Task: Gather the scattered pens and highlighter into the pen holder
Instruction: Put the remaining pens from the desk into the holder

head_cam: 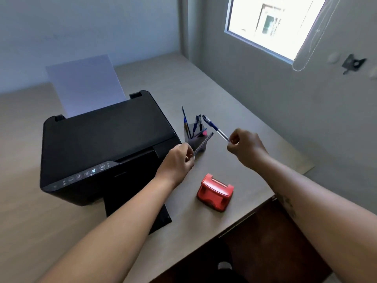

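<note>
Leftmost on the desk sits a black printer with a white sheet standing up from its rear feed. Just right of its front corner, the left hand is closed around a thin dark pen that slants up and to the right, its far end over the holder. That small dark holder stands just beside the printer and already has several pens in it, blue and dark ones, plus something pink-tipped that is too blurred to name. Right of the holder, the right hand pinches the clear end of a blue pen, whose capped end points up and left, above the holder. Nearer the desk's front edge, below and between the hands, lies a red hole punch.
</note>
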`<action>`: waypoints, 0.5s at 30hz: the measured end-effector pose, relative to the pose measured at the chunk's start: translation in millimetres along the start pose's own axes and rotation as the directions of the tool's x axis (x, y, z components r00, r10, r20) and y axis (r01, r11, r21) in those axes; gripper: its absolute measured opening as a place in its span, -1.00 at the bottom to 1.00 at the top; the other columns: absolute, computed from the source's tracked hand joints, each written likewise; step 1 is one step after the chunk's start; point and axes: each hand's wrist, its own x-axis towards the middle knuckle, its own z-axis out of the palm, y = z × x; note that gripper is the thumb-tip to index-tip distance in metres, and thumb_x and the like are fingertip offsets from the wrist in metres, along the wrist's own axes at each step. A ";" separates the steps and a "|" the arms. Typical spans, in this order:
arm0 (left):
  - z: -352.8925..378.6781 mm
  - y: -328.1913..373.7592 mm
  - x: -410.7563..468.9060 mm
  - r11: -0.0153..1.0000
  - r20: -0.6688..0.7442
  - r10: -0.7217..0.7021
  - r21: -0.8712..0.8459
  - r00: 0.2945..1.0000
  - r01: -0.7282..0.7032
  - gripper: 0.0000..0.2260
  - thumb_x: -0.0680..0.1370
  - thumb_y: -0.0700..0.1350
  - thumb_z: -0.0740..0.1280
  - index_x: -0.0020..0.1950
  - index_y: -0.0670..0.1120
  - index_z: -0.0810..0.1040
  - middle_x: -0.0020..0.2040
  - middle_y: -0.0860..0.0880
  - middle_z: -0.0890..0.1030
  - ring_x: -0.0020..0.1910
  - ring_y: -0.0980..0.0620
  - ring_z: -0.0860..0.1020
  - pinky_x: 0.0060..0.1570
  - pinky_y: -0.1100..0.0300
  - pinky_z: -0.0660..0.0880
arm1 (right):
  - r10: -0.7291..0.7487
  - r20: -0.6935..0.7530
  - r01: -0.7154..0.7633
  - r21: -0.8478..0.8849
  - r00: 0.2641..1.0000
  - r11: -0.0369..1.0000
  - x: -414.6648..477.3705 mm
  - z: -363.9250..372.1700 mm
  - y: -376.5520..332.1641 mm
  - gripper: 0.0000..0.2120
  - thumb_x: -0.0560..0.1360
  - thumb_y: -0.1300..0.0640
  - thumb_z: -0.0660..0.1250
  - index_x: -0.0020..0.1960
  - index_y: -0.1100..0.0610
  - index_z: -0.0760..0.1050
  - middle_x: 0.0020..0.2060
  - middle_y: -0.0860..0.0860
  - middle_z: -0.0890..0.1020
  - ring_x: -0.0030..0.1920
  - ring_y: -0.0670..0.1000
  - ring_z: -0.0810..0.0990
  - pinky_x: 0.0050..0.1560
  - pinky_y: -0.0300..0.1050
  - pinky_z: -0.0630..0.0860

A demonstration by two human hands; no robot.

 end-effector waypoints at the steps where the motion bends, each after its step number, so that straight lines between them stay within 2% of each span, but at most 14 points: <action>1: -0.6 6.8 9.9 0.999 -0.044 -0.017 -0.037 0.999 0.015 -0.92 0.51 -0.20 0.38 -0.05 -0.16 0.53 -0.11 -0.10 0.58 -0.17 -0.05 0.58 -0.11 0.13 0.52 | -0.030 0.011 0.030 -0.043 0.999 0.999 12.7 -4.6 -0.3 -0.92 0.47 0.22 0.35 -0.04 0.19 0.56 -0.10 0.12 0.58 -0.21 0.11 0.49 -0.34 -0.16 0.32; 5: -2.8 27.3 52.5 0.977 -0.205 -0.125 -0.196 0.971 0.084 -0.82 0.53 -0.20 0.36 0.12 -0.17 0.51 -0.07 -0.10 0.57 -0.15 -0.06 0.58 -0.07 0.12 0.57 | -0.107 0.091 0.119 -0.133 0.990 0.984 62.3 -15.9 -2.2 -0.94 0.49 0.24 0.30 -0.08 0.19 0.54 -0.08 0.15 0.58 -0.21 0.15 0.50 -0.27 -0.14 0.36; 8: -0.3 33.3 85.9 0.962 -0.277 -0.220 -0.220 0.935 0.161 -0.89 0.53 -0.17 0.36 0.03 -0.15 0.54 -0.06 -0.11 0.61 -0.14 -0.04 0.60 -0.10 0.15 0.56 | -0.132 0.146 0.150 -0.117 0.980 0.982 96.1 -15.8 -3.4 -0.92 0.52 0.24 0.25 -0.12 0.14 0.51 -0.11 0.12 0.58 -0.27 0.13 0.50 -0.35 -0.15 0.37; 11: 9.0 31.0 111.4 0.934 -0.288 -0.338 -0.223 0.896 0.280 -0.89 0.53 -0.15 0.37 0.01 -0.16 0.55 -0.07 -0.08 0.63 -0.16 -0.02 0.58 -0.10 0.15 0.54 | -0.183 0.198 0.207 -0.112 0.963 0.972 128.7 -10.4 -4.1 -0.92 0.52 0.22 0.27 -0.10 0.13 0.53 -0.14 0.07 0.55 -0.26 0.11 0.51 -0.40 -0.18 0.34; 15: 26.1 22.8 130.1 0.892 -0.261 -0.450 -0.169 0.854 0.419 -0.89 0.53 -0.15 0.35 0.01 -0.16 0.55 -0.08 -0.07 0.61 -0.13 -0.04 0.56 -0.14 0.18 0.46 | -0.288 0.252 0.313 -0.062 0.924 0.948 163.6 -1.9 -12.1 -0.95 0.49 0.20 0.32 -0.13 0.13 0.55 -0.17 0.09 0.59 -0.21 0.15 0.58 -0.27 -0.07 0.51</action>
